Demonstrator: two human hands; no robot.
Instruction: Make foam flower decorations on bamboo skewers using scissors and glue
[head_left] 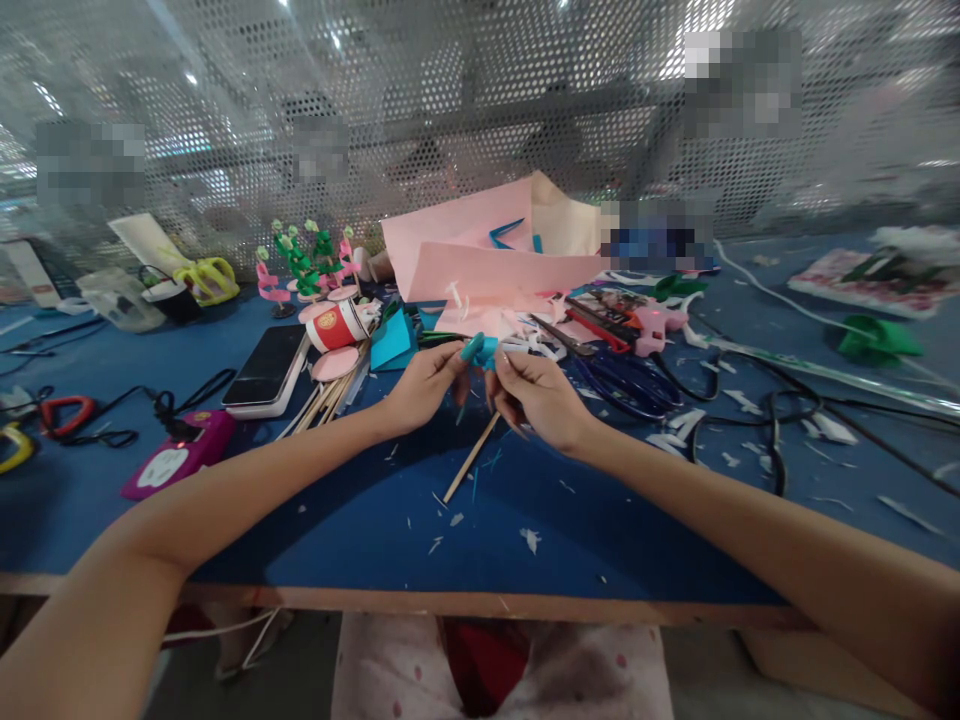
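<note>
My left hand (427, 388) pinches a small curled strip of blue paper (487, 350) above the middle of the table. The fingers of my right hand (546, 400) are closed on the same strip from the other side, so both hands meet at it. Below them a thin wooden stick (471, 460) slants down and left; its upper end is hidden by my right fingers, and I cannot tell whether they grip it. Just behind my left hand lies a folded blue paper piece (394, 342).
Pink card sheets (487, 265) stand behind my hands. Scissors (630, 380) and a pink glue gun (660, 325) lie right, among cables and scraps. Left are a phone (268, 365), a tipped paper cup (334, 327), a purple power strip (180, 455) and small paper plants (307, 262).
</note>
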